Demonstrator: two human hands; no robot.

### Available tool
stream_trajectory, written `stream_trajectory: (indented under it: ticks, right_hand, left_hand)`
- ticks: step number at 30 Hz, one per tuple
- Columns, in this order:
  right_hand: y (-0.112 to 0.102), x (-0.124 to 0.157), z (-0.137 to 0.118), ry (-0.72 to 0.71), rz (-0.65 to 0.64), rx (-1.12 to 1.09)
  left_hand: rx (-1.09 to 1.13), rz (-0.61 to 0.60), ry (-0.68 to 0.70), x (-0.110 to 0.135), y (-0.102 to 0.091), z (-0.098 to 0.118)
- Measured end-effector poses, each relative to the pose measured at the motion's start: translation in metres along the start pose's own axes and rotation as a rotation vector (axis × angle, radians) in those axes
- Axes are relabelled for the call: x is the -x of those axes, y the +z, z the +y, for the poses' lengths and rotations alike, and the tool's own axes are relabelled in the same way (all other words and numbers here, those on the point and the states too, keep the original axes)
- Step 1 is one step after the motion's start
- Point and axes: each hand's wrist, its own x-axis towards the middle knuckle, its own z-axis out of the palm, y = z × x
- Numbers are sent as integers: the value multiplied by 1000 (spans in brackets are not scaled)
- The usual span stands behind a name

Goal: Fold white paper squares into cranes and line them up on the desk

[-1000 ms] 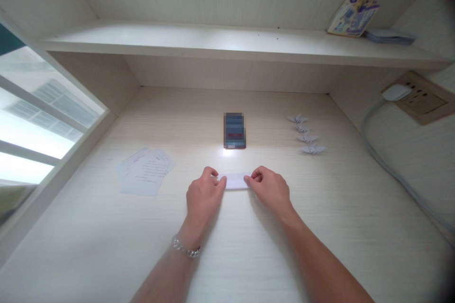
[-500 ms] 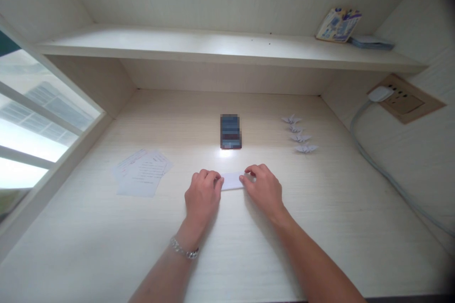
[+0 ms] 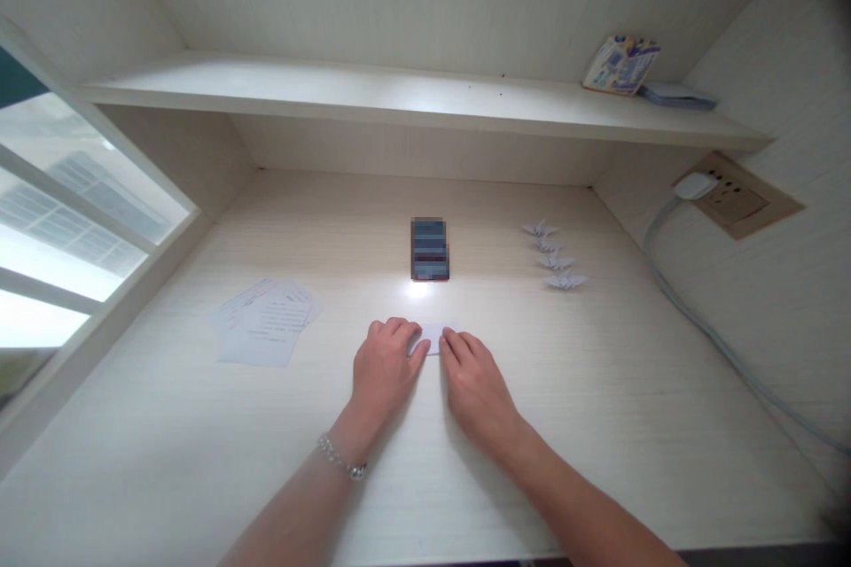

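Note:
A small strip of folded white paper [image 3: 433, 335] lies flat on the desk between my two hands. My left hand [image 3: 386, 365], with a silver chain bracelet on its wrist, pinches the strip's left part, thumb on the near side and fingers on the far side. My right hand [image 3: 477, 376] presses its closed-up fingers down on the right part, hiding most of that end. Beyond the strip lies a dark phone [image 3: 430, 250], its screen blurred, with a bright glow at its near edge.
Several folded paper cranes [image 3: 565, 282] stand in a row at the right. Written sheets [image 3: 262, 328] overlap at the left. A shelf [image 3: 319, 89] spans the back and carries a small packet [image 3: 621, 65]. A grey cable [image 3: 705, 328] hangs from the wall socket [image 3: 741, 195].
My right hand has moved left over the paper, its fingers now together and pressing down. My left thumb has slid slightly right. The camera view has tilted up a little.

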Motion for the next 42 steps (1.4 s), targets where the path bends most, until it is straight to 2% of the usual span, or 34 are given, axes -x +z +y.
stream_trajectory:
  ticks: [3,5,12,16,20,25,29,31,34,38,42]
  right_hand:
    - [0,7,-24,19,-20,-9]
    - [-3,11,-30,39,-34,-38]
    - [-20,28,-7,161,-107,-14]
    - [-20,22,-19,228,-58,0]
    - [-13,16,-35,85,-47,-88]
    - [-13,19,-36,104,-67,-105]
    - [-16,20,-36,116,-77,-92]
    - [-16,19,-39,118,-79,-86]
    - [-13,18,-42,138,-80,-82]
    - [-11,23,-39,149,-87,-89]
    - [-16,33,-22,189,-103,-69]
  left_hand:
    - [-5,-3,9,0,1,0]
    - [-9,-5,13,0,2,0]
    - [-30,-1,23,1,1,0]
    - [-32,8,39,3,1,2]
    - [-35,30,48,4,2,3]
    - [13,59,49,10,-8,-15]
    - [35,78,30,23,-20,-28]
    - [56,64,80,32,-20,-25]
    - [52,-53,201,44,-12,-13]
    - [-60,-76,177,52,-5,-1]
    - [-136,-84,192,51,-9,6]
